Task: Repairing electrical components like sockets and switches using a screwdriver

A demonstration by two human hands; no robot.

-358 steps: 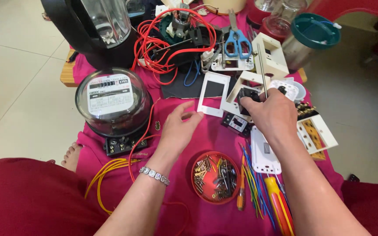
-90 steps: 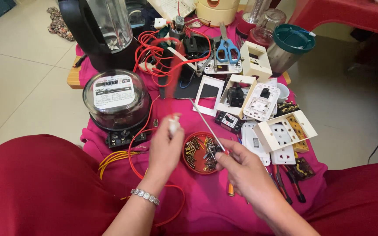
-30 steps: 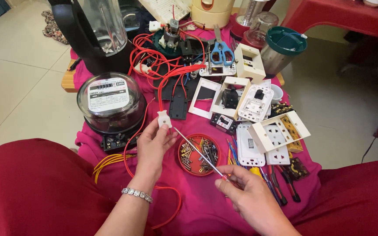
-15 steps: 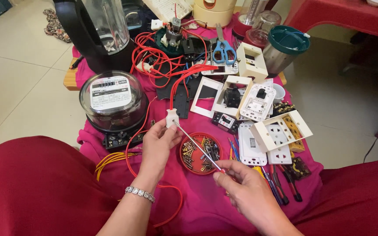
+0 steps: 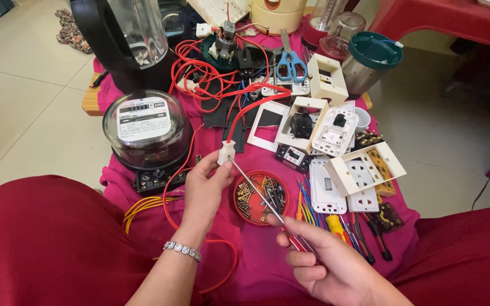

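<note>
While left hand [image 5: 205, 190] pinches white plug [image 5: 225, 153] mid-frame | right hand [image 5: 327, 263] grips screwdriver [image 5: 262, 198] | shaft slants up-left, tip at plug.

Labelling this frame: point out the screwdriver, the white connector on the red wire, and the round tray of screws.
screwdriver [image 5: 256, 191], head view, middle of its metal shaft.
white connector [image 5: 225, 153], head view, its body above the left hand's fingertips.
round tray of screws [image 5: 237, 192], head view, its red left rim.

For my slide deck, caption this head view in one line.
Left hand holds a small white connector on a red wire while the right hand applies a screwdriver.
</note>
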